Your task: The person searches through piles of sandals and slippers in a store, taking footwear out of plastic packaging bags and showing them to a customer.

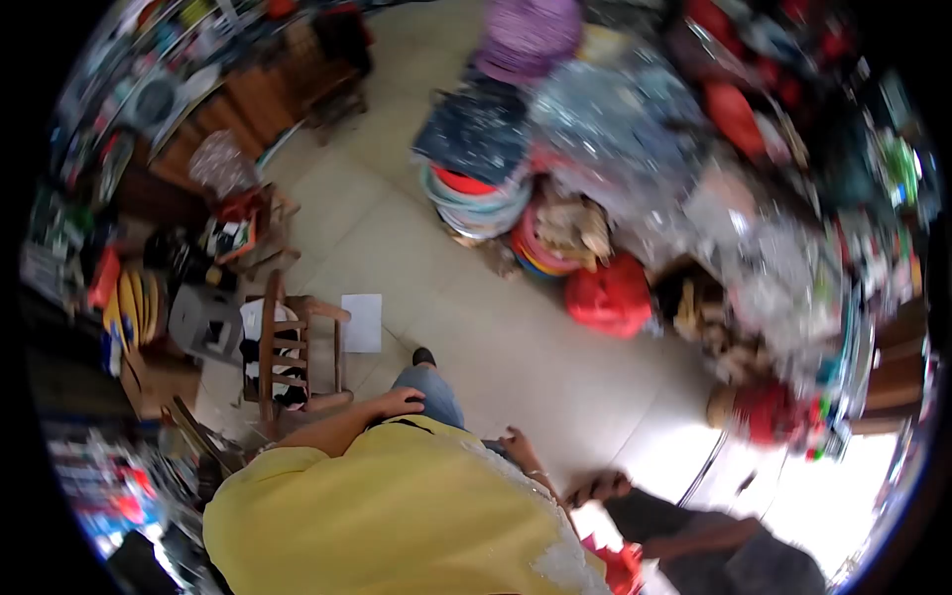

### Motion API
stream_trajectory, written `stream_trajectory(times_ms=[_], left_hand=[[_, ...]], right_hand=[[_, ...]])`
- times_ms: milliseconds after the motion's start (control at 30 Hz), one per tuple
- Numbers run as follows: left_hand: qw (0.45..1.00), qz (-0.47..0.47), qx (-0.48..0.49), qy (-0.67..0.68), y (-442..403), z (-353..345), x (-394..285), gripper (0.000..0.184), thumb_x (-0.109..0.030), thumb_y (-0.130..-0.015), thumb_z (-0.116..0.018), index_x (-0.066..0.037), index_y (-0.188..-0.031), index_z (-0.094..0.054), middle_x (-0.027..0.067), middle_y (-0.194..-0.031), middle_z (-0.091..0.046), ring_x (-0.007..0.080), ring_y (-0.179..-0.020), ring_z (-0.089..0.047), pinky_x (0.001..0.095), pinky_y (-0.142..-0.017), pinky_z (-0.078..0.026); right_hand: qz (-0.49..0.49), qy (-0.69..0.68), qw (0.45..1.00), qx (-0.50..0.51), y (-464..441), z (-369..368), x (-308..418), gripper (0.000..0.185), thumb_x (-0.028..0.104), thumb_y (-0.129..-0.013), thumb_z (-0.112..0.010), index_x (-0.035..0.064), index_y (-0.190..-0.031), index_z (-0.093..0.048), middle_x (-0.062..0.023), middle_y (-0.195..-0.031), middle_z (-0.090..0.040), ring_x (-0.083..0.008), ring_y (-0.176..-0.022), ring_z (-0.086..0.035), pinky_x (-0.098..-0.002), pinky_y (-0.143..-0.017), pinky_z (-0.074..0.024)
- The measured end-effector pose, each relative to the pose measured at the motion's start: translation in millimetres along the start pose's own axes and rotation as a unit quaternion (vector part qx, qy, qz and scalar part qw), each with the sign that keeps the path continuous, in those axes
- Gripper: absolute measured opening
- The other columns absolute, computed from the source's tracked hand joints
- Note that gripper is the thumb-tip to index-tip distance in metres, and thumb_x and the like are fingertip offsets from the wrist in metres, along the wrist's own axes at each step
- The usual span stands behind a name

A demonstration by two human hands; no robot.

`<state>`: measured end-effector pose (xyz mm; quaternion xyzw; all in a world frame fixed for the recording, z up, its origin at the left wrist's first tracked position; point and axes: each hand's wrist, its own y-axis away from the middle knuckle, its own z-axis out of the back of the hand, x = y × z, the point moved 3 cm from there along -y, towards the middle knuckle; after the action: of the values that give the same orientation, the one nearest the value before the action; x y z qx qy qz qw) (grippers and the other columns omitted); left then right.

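Observation:
My left hand (402, 401) lies over the front of my jeans (434, 385), just below the yellow shirt (397, 506). Its fingers look stretched out, and nothing shows in them. On the other side of my body hangs my right hand (517, 448), slightly blurred, its fingers loosely apart and no object visible in it. A dark shoe (423, 357) shows beyond my knee. The nearest piece of furniture to my left hand is a wooden chair (288, 362) with things on its seat.
White paper (361, 323) lies on the tiled floor (476, 342). A grey stool (205, 322) stands left. Stacked basins (478, 203), a red bag (608, 296) and plastic-wrapped goods (625, 119) crowd the right. Another person's dark-clothed leg (645, 521) is close at lower right.

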<state>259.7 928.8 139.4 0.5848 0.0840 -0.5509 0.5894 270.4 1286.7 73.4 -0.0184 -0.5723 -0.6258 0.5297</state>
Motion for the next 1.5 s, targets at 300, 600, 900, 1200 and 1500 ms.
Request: stream_trajectory(times_ms=[300,600,900,1200,1500], left_hand=[[0.983,0.067,-0.084,0.146,-4.7,143.1,70.1,0.066,-0.047,-0.082,-0.056,-0.002,-0.128,-0.044,0.0224,-0.128,-0.046,0.0336,-0.118,-0.045,0.0381,-0.100,-0.035],[0.885,0.195,-0.261,0.334,-27.5,216.2,151.1,0.053,-0.035,-0.083,-0.058,0.002,-0.120,-0.051,0.0205,-0.121,-0.054,0.0286,-0.110,-0.053,0.0355,-0.094,-0.040],[0.738,0.315,-0.410,0.433,-59.4,291.9,172.7,0.042,-0.032,-0.083,-0.056,0.003,-0.107,-0.058,0.0172,-0.096,-0.064,0.0255,-0.090,-0.060,0.0339,-0.082,-0.045],[0.732,0.363,-0.351,0.457,-94.4,506.5,259.2,0.029,-0.028,-0.082,-0.058,-0.002,-0.095,-0.061,0.0131,-0.085,-0.063,0.0227,-0.078,-0.060,0.0344,-0.069,-0.046],[0.885,0.222,-0.358,0.199,-128.3,965.3,400.7,0.017,-0.025,-0.081,-0.059,-0.008,-0.080,-0.063,0.0109,-0.075,-0.062,0.0223,-0.067,-0.061,0.0329,-0.057,-0.047]], right_hand=[[0.025,0.055,0.998,-0.008,-172.4,18.2,195.4,0.045,0.025,-0.077,-0.058,-0.0027,-0.112,-0.057,-0.0170,-0.086,-0.066,-0.0232,-0.078,-0.064,-0.0328,-0.071,-0.0500],[0.116,0.290,0.947,0.075,-388.8,25.7,349.2,0.044,0.023,-0.078,-0.058,-0.0017,-0.113,-0.057,-0.0141,-0.081,-0.066,-0.0212,-0.067,-0.063,-0.0322,-0.063,-0.0503],[0.293,0.416,0.829,0.234,-561.1,-52.4,717.6,0.030,0.025,-0.081,-0.057,0.0041,-0.102,-0.060,-0.0152,-0.083,-0.063,-0.0258,-0.070,-0.061,-0.0336,-0.065,-0.0487],[0.206,0.095,0.973,0.049,-768.8,-90.1,795.9,0.028,0.027,-0.082,-0.058,0.0032,-0.096,-0.062,-0.0070,-0.074,-0.061,-0.0152,-0.067,-0.059,-0.0314,-0.059,-0.0469],[-0.006,0.284,0.955,0.079,-788.5,-32.8,854.6,0.027,0.027,-0.079,-0.052,0.0038,-0.087,-0.064,-0.0197,-0.085,-0.064,-0.0342,-0.080,-0.062,-0.0446,-0.068,-0.0476]])
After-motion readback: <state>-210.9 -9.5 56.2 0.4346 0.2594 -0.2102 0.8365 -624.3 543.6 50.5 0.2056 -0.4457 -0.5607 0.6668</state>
